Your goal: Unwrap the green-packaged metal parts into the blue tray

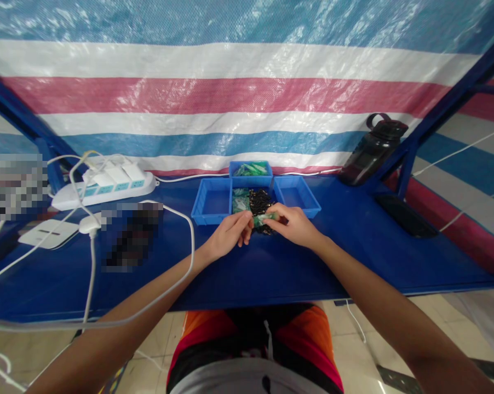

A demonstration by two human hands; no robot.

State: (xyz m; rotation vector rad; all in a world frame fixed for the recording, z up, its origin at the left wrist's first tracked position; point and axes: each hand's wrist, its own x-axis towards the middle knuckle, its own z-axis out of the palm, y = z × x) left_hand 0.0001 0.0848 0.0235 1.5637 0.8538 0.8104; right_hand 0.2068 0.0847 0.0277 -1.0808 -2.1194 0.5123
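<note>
One power strip (107, 191); three blue trays (212, 220) to its right; one dark bottle (369, 153) farther right of it; one flat white device (45, 234) before it; black pieces (260, 200), right of it, too heaped to count.

The blue table (239, 279) bears trays (214, 202), a power strip (103, 189), a bottle (370, 150) and a black slab (405, 216) (perhaps a phone).

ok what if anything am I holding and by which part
A small greenish plastic-looking packet: the right hand pinches its right end; the left hand is at its left end, grip unclear.
</note>
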